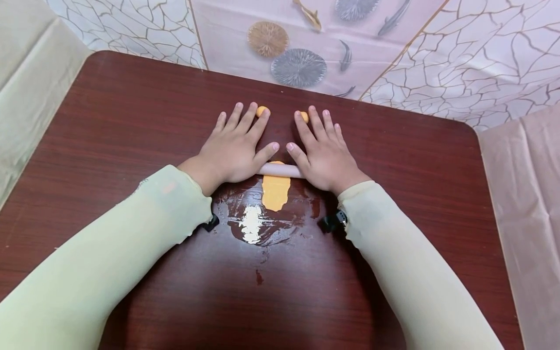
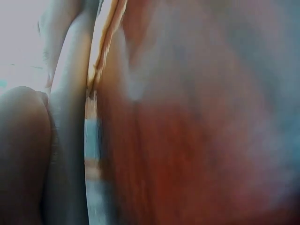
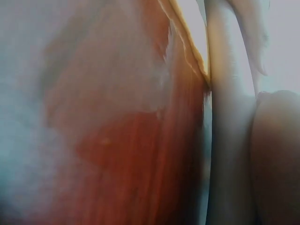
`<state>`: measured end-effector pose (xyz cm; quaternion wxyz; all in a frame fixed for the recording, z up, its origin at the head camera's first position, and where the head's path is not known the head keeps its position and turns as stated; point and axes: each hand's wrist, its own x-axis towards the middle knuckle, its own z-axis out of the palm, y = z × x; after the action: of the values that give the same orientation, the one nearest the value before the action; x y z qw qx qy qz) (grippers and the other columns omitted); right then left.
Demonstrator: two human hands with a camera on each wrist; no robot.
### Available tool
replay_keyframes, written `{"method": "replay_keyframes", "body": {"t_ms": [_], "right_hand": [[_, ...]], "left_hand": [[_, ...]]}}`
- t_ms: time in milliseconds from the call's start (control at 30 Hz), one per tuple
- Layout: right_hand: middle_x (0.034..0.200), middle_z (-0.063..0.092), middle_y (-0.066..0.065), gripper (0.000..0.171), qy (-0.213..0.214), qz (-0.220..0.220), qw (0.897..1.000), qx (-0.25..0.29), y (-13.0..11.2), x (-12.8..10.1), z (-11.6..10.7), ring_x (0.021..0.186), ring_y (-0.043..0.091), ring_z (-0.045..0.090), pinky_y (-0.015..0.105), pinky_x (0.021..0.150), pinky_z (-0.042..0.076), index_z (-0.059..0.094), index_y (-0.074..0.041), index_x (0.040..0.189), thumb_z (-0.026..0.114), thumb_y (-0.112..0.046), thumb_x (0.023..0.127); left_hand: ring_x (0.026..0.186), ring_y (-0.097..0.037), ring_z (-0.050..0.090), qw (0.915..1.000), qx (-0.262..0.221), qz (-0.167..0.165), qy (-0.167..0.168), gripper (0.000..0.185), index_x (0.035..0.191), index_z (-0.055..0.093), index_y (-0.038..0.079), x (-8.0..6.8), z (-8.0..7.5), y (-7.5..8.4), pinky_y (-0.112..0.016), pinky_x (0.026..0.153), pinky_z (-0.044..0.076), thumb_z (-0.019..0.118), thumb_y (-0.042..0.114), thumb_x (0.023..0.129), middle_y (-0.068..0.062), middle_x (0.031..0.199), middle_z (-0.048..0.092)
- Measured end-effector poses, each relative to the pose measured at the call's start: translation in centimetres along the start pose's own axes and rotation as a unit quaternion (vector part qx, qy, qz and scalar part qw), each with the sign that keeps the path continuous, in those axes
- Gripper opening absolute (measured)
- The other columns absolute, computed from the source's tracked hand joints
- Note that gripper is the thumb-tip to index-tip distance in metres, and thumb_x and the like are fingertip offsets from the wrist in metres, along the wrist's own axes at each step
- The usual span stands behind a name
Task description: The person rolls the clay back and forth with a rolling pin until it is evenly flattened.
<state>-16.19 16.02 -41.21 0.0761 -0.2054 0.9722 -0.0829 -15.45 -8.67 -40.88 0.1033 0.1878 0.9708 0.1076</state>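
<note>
A pale rolling pin [image 1: 280,169] lies crosswise over a flattened strip of orange dough [image 1: 275,192], which looks like modelling clay. My left hand [image 1: 234,150] presses on the pin's left end with its palm, fingers straight and spread toward the far edge. On the other end rests my right hand [image 1: 327,158], spread the same way, so both pin ends are hidden under the palms. Both wrist views show the pin [image 2: 70,103] close up against a palm, with the dough's thin edge [image 3: 190,35] beside it. The thumbs point toward each other above the pin.
Two small orange balls stand beyond the pin, one [image 1: 262,111] by the left index fingertip, the other [image 1: 304,116] by the right. A wet, shiny smear [image 1: 251,226] covers the dark wooden table [image 1: 415,160] around the dough. Patterned cloth [image 1: 490,53] hangs behind the far edge.
</note>
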Motion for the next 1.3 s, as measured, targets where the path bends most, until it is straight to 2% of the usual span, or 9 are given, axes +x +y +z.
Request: {"method": "replay_keyframes", "body": {"t_ms": [267, 433, 733, 1033, 1300], "right_hand": [[0.176, -0.019, -0.003, 0.072, 0.007, 0.028, 1.0, 0.0, 0.4, 1.3, -0.4, 0.163, 0.03, -0.021, 0.06, 0.132, 0.0, -0.011, -0.041, 0.166, 0.011, -0.072, 0.105], [0.177, -0.015, -0.003, 0.071, 0.038, 0.039, 0.998, -0.007, 0.8, 2.1, -0.4, 0.164, 0.029, -0.018, 0.059, 0.132, 0.002, -0.005, -0.042, 0.167, 0.014, -0.071, 0.105], [0.179, -0.005, 0.002, 0.07, 0.087, 0.056, 0.995, -0.007, 0.9, 3.1, -0.4, 0.165, 0.03, -0.01, 0.059, 0.132, 0.007, 0.009, -0.036, 0.17, 0.019, -0.066, 0.107], [0.179, -0.003, 0.002, 0.07, 0.094, 0.07, 0.993, -0.004, 1.1, 3.8, -0.6, 0.166, 0.029, -0.009, 0.058, 0.132, 0.007, 0.014, -0.033, 0.17, 0.019, -0.065, 0.108], [0.179, -0.004, 0.001, 0.071, 0.087, 0.079, 0.993, -0.007, 1.3, 4.4, -0.7, 0.166, 0.028, -0.01, 0.057, 0.133, 0.007, 0.014, -0.032, 0.17, 0.018, -0.065, 0.108]], "left_hand": [[0.162, -0.035, -0.021, 0.9997, -0.003, -0.025, -0.001, 0.079, 0.166, -0.014, 0.033, 1.3, -0.6, -0.4, -0.064, 0.129, -0.009, 0.002, 0.074, 0.102, -0.004, 0.175, -0.02], [0.161, -0.036, -0.024, 0.9987, 0.0, -0.05, 0.002, 0.077, 0.166, -0.015, 0.033, 2.4, -0.9, -0.6, -0.064, 0.128, -0.012, 0.001, 0.072, 0.102, -0.005, 0.175, -0.021], [0.163, -0.036, -0.019, 0.9945, -0.003, -0.101, 0.028, 0.077, 0.17, 0.0, 0.031, 3.9, -1.2, -1.1, -0.061, 0.129, -0.013, 0.004, 0.07, 0.104, -0.008, 0.178, -0.009], [0.163, -0.037, -0.017, 0.9938, -0.018, -0.103, 0.037, 0.078, 0.171, 0.008, 0.028, 4.3, -1.2, -1.6, -0.062, 0.129, -0.011, 0.004, 0.069, 0.104, -0.01, 0.178, -0.007], [0.163, -0.038, -0.018, 0.9932, -0.02, -0.112, 0.025, 0.079, 0.171, 0.008, 0.028, 4.8, -1.3, -1.7, -0.062, 0.129, -0.01, 0.003, 0.07, 0.104, -0.01, 0.178, -0.009]]}}
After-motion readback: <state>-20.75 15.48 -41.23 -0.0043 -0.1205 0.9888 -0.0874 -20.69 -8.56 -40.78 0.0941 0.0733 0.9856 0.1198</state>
